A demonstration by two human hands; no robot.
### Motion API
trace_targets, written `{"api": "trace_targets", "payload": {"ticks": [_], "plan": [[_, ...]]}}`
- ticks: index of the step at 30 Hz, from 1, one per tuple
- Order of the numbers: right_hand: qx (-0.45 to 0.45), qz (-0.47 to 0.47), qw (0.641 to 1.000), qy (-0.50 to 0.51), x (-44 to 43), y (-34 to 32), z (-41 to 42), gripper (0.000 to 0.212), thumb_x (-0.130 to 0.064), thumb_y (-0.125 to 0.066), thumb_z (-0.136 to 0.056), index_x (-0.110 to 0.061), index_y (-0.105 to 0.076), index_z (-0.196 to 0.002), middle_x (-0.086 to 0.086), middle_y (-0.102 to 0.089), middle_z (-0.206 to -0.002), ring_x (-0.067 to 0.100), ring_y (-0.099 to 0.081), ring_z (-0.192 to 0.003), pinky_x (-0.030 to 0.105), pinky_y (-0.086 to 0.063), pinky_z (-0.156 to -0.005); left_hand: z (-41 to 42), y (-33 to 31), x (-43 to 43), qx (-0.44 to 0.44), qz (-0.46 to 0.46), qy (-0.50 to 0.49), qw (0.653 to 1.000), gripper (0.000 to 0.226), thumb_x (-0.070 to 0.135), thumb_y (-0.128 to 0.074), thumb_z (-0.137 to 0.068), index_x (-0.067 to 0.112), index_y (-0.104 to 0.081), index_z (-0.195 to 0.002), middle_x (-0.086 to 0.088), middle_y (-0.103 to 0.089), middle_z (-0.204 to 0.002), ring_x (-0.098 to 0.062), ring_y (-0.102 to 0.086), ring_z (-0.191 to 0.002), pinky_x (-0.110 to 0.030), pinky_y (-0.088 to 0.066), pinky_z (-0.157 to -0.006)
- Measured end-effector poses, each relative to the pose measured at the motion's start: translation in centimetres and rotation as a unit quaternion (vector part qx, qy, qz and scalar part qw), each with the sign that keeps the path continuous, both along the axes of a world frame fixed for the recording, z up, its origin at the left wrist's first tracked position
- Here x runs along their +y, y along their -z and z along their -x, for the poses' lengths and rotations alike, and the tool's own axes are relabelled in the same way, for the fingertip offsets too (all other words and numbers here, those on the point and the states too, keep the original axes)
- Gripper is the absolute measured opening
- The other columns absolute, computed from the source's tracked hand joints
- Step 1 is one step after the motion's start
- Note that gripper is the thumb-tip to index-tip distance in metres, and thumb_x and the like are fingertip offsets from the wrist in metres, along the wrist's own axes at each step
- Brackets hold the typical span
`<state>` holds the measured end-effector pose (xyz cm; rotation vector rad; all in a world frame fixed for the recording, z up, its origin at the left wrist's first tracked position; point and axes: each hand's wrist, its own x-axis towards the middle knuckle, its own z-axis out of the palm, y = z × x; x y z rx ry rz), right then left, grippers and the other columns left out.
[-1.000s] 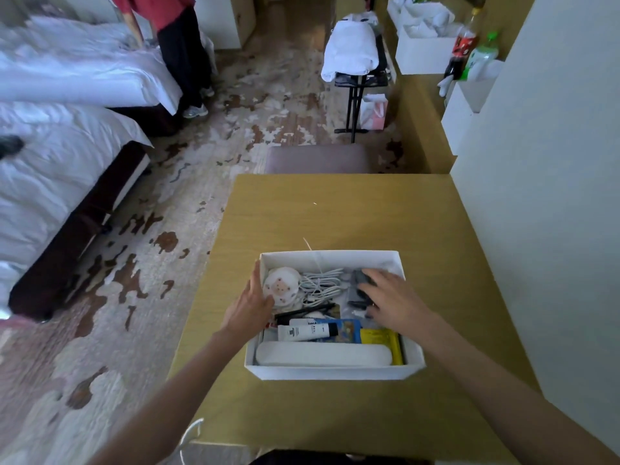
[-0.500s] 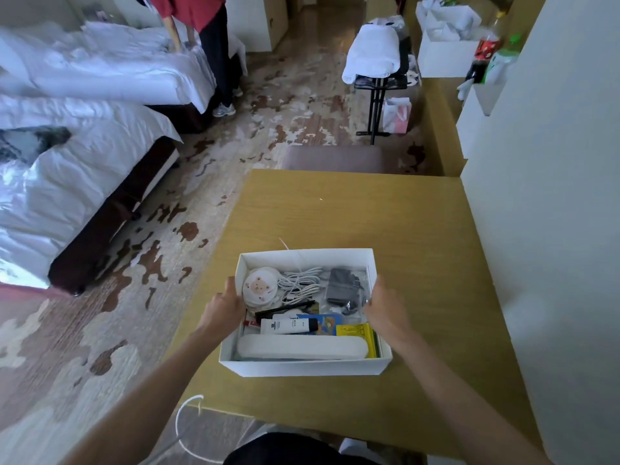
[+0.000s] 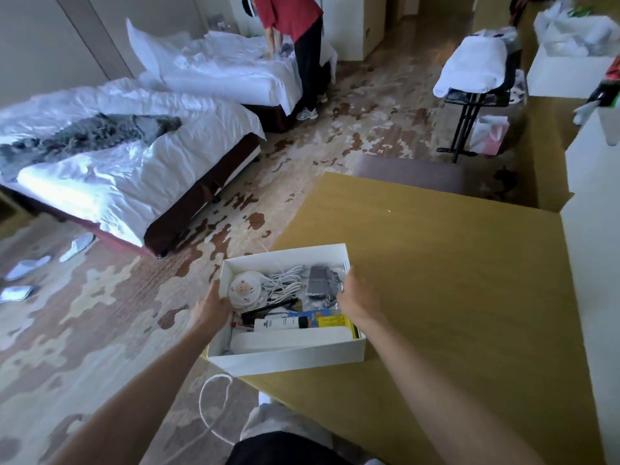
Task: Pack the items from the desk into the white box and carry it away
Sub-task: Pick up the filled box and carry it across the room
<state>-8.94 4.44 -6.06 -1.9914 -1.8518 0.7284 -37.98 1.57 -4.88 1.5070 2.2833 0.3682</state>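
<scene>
White box (image 3: 285, 359), long axis crosswise, gripped between both hands (image 3: 211, 305) (image 3: 357, 297).

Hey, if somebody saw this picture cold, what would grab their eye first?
First, the white box, crammed with cables, a tube and a bear-faced disc, gripped by the left hand and right hand at the near-left corner of the wooden desk. Then the rumpled white beds across the patterned carpet, with a person in a red top bending over the far one.

Soft daylight glare on the bedsheets (image 3: 110, 182), dim corners, wide-angle edge bending.
</scene>
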Motion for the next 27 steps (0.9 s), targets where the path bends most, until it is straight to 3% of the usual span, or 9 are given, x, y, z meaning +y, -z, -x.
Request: {"api": "trace_targets", "payload": {"ticks": [3,5,8,12,15,20,23,27], "plan": [[0.009,0.010,1.000,0.000,1.5,0.0,1.0,0.033,-0.007,-0.054,-0.091,-0.008,-0.043,-0.122,0.013,-0.060,-0.115,0.033,-0.061,-0.100,0.035,-0.042,-0.068,0.6,0.3,0.0,0.003,-0.010,-0.026,1.000,0.046,0.016,-0.040,-0.096,0.020,-0.030,-0.141,-0.016,-0.061,-0.109,-0.017,-0.049,-0.063,-0.024,-0.034,-0.045],[0.016,0.017,1.000,0.000,2.5,0.0,1.7,0.031,-0.005,-0.053,-0.090,-0.007,-0.043,-0.120,0.015,-0.060,-0.115,0.036,-0.060,-0.103,0.038,-0.044,-0.070,1.2,0.4,0.2,0.012,-0.014,-0.027,0.999,0.042,0.016,-0.040,-0.097,0.016,-0.032,-0.138,-0.014,-0.060,-0.102,-0.014,-0.046,-0.056,-0.023,-0.030,-0.040],[0.034,0.016,0.999,0.008,3.8,0.4,3.1,0.035,-0.004,-0.054,-0.089,-0.008,-0.043,-0.122,0.016,-0.058,-0.120,0.037,-0.058,-0.107,0.041,-0.047,-0.076,3.1,0.6,1.0,0.007,-0.029,-0.014,0.999,0.041,0.013,-0.041,-0.095,0.013,-0.035,-0.136,-0.019,-0.062,-0.113,-0.020,-0.051,-0.068,-0.024,-0.035,-0.046],[0.044,-0.002,0.999,0.015,6.2,0.3,7.3,0.043,-0.007,-0.056,-0.088,-0.010,-0.041,-0.128,0.014,-0.056,-0.123,0.035,-0.056,-0.111,0.046,-0.051,-0.088,7.6,0.7,3.2,0.004,-0.064,-0.012,0.998,0.040,0.016,-0.041,-0.095,0.015,-0.036,-0.134,-0.018,-0.063,-0.110,-0.024,-0.051,-0.074,-0.032,-0.040,-0.056],[0.037,-0.026,0.999,0.005,8.7,0.1,11.9,0.040,-0.007,-0.057,-0.089,-0.010,-0.040,-0.125,0.013,-0.059,-0.117,0.034,-0.058,-0.106,0.042,-0.052,-0.079,12.5,1.1,5.5,-0.015,-0.083,-0.029,0.996,0.041,0.015,-0.043,-0.093,0.016,-0.038,-0.134,-0.017,-0.063,-0.113,-0.023,-0.051,-0.077,-0.033,-0.041,-0.060],[0.001,-0.036,0.999,-0.023,13.8,-0.2,21.9,0.033,-0.004,-0.057,-0.088,-0.008,-0.043,-0.117,-0.003,-0.050,-0.078,0.022,-0.061,-0.074,0.031,-0.046,-0.052,22.9,2.2,9.0,-0.032,-0.090,-0.047,0.994,0.041,0.017,-0.042,-0.091,0.023,-0.037,-0.132,-0.013,-0.062,-0.110,-0.022,-0.047,-0.076,-0.031,-0.036,-0.063],[-0.030,-0.043,0.997,-0.063,16.2,-0.6,29.7,0.035,-0.007,-0.056,-0.089,-0.004,-0.042,-0.121,0.013,-0.063,-0.091,0.032,-0.064,-0.081,0.040,-0.053,-0.063,30.1,2.8,10.0,-0.052,-0.078,-0.084,0.992,0.036,0.016,-0.042,-0.091,0.021,-0.038,-0.127,-0.012,-0.062,-0.102,-0.024,-0.050,-0.071,-0.032,-0.038,-0.060],[-0.034,-0.047,0.991,-0.117,19.4,0.2,40.7,0.039,-0.007,-0.055,-0.089,-0.004,-0.043,-0.126,0.020,-0.065,-0.105,0.037,-0.063,-0.094,0.035,-0.042,-0.069,39.8,3.6,9.8,-0.050,-0.073,-0.146,0.985,0.034,0.015,-0.043,-0.092,0.018,-0.039,-0.125,-0.005,-0.056,-0.091,-0.018,-0.046,-0.061,-0.027,-0.034,-0.051]]}}
